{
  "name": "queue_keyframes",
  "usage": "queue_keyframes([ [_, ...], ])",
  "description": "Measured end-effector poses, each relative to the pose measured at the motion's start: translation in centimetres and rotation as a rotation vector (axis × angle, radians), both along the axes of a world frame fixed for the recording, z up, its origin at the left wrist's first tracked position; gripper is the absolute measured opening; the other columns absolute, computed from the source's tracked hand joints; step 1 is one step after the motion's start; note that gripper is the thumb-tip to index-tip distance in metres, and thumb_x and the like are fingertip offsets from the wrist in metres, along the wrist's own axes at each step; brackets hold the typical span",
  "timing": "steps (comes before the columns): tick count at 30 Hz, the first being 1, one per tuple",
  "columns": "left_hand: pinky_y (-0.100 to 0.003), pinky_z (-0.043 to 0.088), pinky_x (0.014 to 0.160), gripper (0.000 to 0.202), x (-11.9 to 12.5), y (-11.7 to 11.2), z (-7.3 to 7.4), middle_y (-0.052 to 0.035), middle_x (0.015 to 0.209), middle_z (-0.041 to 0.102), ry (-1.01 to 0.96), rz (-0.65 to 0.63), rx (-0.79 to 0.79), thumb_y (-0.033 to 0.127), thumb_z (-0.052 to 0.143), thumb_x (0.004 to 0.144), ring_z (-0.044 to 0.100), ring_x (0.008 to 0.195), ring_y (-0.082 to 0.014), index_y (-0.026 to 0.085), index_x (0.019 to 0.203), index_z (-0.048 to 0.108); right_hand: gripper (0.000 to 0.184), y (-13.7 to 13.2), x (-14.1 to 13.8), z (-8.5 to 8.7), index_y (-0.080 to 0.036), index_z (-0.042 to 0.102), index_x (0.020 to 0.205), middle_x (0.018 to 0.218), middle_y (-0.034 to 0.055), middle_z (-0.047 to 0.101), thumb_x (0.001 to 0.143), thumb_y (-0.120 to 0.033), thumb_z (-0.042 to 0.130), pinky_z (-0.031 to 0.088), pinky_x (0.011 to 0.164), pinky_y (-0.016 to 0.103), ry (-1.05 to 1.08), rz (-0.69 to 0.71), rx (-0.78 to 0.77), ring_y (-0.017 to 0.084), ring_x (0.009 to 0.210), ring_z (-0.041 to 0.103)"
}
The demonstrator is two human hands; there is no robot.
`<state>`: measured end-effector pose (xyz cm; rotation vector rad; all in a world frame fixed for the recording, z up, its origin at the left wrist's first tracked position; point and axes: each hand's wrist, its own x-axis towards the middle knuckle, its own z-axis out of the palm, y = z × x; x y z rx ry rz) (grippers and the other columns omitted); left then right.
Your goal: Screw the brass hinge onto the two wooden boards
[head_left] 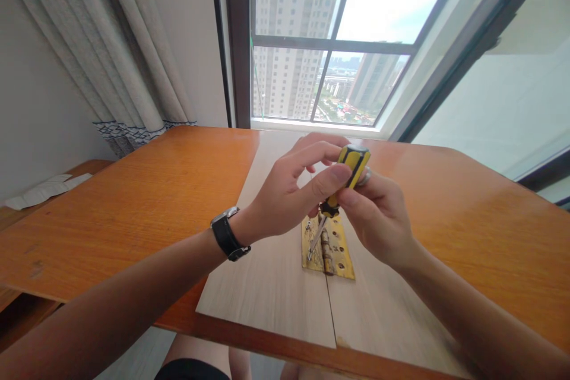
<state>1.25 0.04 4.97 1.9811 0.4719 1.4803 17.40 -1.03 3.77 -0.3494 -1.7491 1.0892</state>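
Note:
A screwdriver (354, 165) with a yellow and black handle tilts over a brass hinge (342, 252). Its metal shaft points down and to the left, the tip at the lower part of the hinge's left leaf. My left hand (291, 187), with a black watch (229, 234) on the wrist, pinches the handle from the left between thumb and fingers. From the right, my right hand (380, 214) grips the lower part of the handle, its fingers partly hidden behind it. The hinge lies opened flat across the seam of two pale boards (271, 291); bare holes show in its right leaf.
Beneath the boards is an orange-brown wooden table (191, 190). A window (329, 41) stands beyond its far edge, with a grey curtain (138, 41) to the left. Papers (44, 190) lie on a lower surface at the far left.

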Motion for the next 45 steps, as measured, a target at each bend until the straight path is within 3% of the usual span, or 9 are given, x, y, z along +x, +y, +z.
queue_keyframes([
  [7, -0.037, 0.053, 0.093, 0.041, 0.4, 0.1, 0.3, -0.0051, 0.116, 0.067, -0.066, -0.024, 0.051, 0.061, 0.067, 0.09, 0.062, 0.108, -0.0213, 0.021, 0.092, 0.059, 0.025, 0.2, 0.3, -0.4, -0.025, 0.076, 0.097, 0.08, 0.0035, 0.07, 0.097, -0.045, 0.061, 0.053, 0.06, 0.032, -0.033, -0.055, 0.047, 0.018, 0.07, 0.064],
  [14, -0.037, 0.05, 0.09, 0.047, 0.3, 0.2, 0.3, -0.0053, 0.103, 0.063, -0.043, -0.076, 0.004, 0.065, 0.061, 0.092, 0.059, 0.099, -0.02, 0.018, 0.1, 0.059, 0.028, 0.3, 0.6, -0.3, -0.025, 0.076, 0.093, 0.077, 0.0023, 0.067, 0.097, -0.047, 0.06, 0.051, 0.056, 0.03, -0.084, -0.116, 0.049, 0.017, 0.066, 0.06],
  [20, -0.032, 0.053, 0.076, 0.038, -0.5, 0.2, -2.1, -0.0078, 0.124, 0.06, -0.083, -0.111, -0.094, 0.053, 0.058, 0.098, 0.06, 0.099, -0.0205, 0.027, 0.124, 0.053, 0.021, 0.2, 0.7, 0.2, -0.029, 0.073, 0.115, 0.096, 0.0033, 0.075, 0.098, -0.034, 0.061, 0.059, 0.073, 0.033, -0.053, -0.166, 0.154, 0.019, 0.081, 0.07],
  [24, -0.029, 0.049, 0.076, 0.025, -1.8, -0.2, -4.2, -0.0032, 0.102, 0.056, -0.097, -0.11, -0.196, 0.041, 0.059, 0.098, 0.055, 0.086, -0.0143, 0.023, 0.112, 0.048, 0.044, -0.2, 0.6, 0.6, -0.032, 0.057, 0.141, 0.106, 0.0053, 0.075, 0.098, -0.026, 0.061, 0.062, 0.075, 0.037, -0.106, -0.19, 0.191, 0.02, 0.083, 0.072],
  [28, -0.027, 0.046, 0.076, 0.009, -3.5, -0.9, -4.7, -0.002, 0.088, 0.058, 0.253, -0.171, -0.15, 0.02, 0.051, 0.099, 0.055, 0.08, -0.0127, 0.018, 0.093, 0.058, 0.068, -0.4, 0.9, 0.9, -0.044, 0.041, 0.152, 0.157, 0.0053, 0.048, 0.094, -0.016, 0.062, 0.062, 0.077, 0.04, -0.091, -0.202, 0.323, 0.019, 0.086, 0.072],
  [31, -0.025, 0.047, 0.078, 0.015, -4.0, -1.3, -4.7, -0.0046, 0.09, 0.062, 0.493, -0.249, 0.012, 0.014, 0.053, 0.097, 0.059, 0.083, -0.0131, 0.015, 0.086, 0.062, 0.071, -0.4, 1.3, 1.4, -0.043, 0.041, 0.152, 0.153, 0.0059, 0.052, 0.092, -0.012, 0.06, 0.063, 0.079, 0.042, -0.173, -0.156, 0.388, 0.02, 0.089, 0.072],
  [37, -0.023, 0.045, 0.068, 0.011, -3.6, -0.8, -5.7, -0.0014, 0.085, 0.061, 0.649, -0.199, 0.118, 0.018, 0.069, 0.091, 0.056, 0.074, -0.0127, 0.014, 0.095, 0.06, 0.05, -0.5, 2.5, 4.1, -0.033, 0.06, 0.137, 0.105, 0.0048, 0.074, 0.091, -0.013, 0.062, 0.063, 0.08, 0.039, -0.313, -0.213, 0.413, 0.023, 0.089, 0.074],
  [42, -0.026, 0.047, 0.078, 0.019, -3.2, -0.3, -6.2, -0.005, 0.087, 0.065, 0.697, -0.227, 0.304, 0.026, 0.063, 0.099, 0.06, 0.082, -0.0164, 0.016, 0.083, 0.06, 0.032, -0.5, 4.4, 8.1, -0.033, 0.071, 0.119, 0.112, -0.0025, 0.078, 0.091, -0.02, 0.069, 0.059, 0.089, 0.026, -0.69, -0.417, 0.72, 0.019, 0.104, 0.074],
  [45, -0.027, 0.048, 0.078, 0.021, -2.9, -0.2, -6.3, -0.0052, 0.086, 0.066, 0.702, -0.193, 0.34, 0.026, 0.063, 0.099, 0.06, 0.082, -0.0165, 0.016, 0.08, 0.06, 0.023, -0.1, 5.2, 10.0, -0.036, 0.07, 0.117, 0.108, -0.0063, 0.08, 0.095, -0.04, 0.065, 0.059, 0.072, 0.023, -0.911, -0.464, 0.86, 0.016, 0.093, 0.077],
])
